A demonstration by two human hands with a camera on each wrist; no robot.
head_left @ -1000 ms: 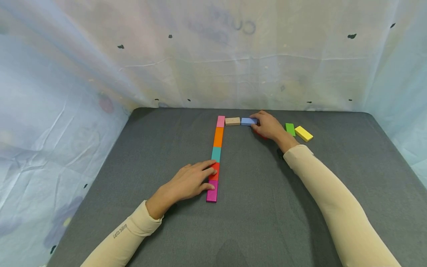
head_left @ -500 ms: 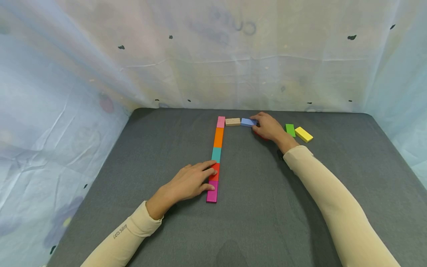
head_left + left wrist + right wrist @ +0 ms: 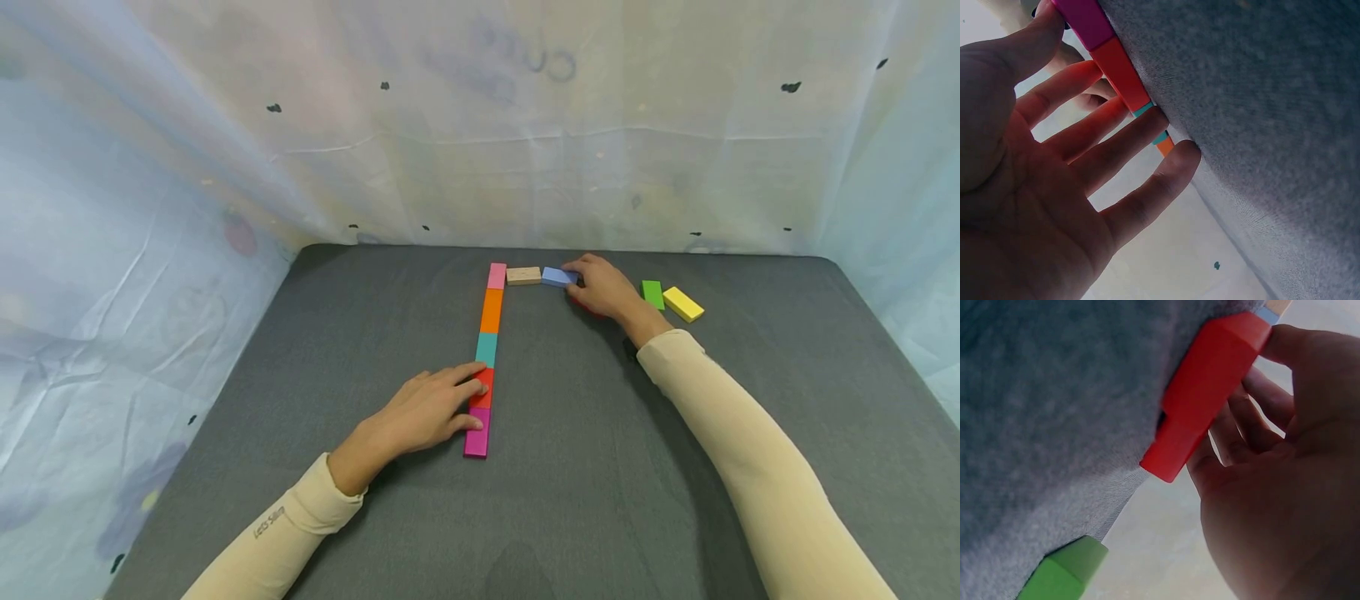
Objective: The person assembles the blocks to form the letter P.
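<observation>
Blocks are what both hands are at. A flat light-blue wooden block [image 3: 558, 276] lies at the far end of the grey mat [image 3: 570, 467], just beside a bare tan wooden block [image 3: 523, 275], which lies near the pink block [image 3: 497, 275] that heads a straight column: pink, orange [image 3: 491, 309], teal [image 3: 486, 347], red [image 3: 483, 387] and magenta [image 3: 477, 431], end to end. The right hand [image 3: 604, 287] has its fingertips on the blue block's right end, fingers loosely bent rather than clasped; a second red block [image 3: 1207, 390] lies under that palm (the right wrist view shows it near the thumb, though whether they touch cannot be told). The left hand [image 3: 423, 410] lies flat with straight fingers [image 3: 1129, 134] against the near end of the column, at the red and magenta pieces.

Risk, as I judge it: a push on the blue block's end could skew it, or drive the tan block into the pink one and kink the column. The palm could also drag the hidden red block along. A green block [image 3: 652, 293] and a yellow block [image 3: 682, 302] lie just right of the wrist, where a sleeve might brush them.
</observation>
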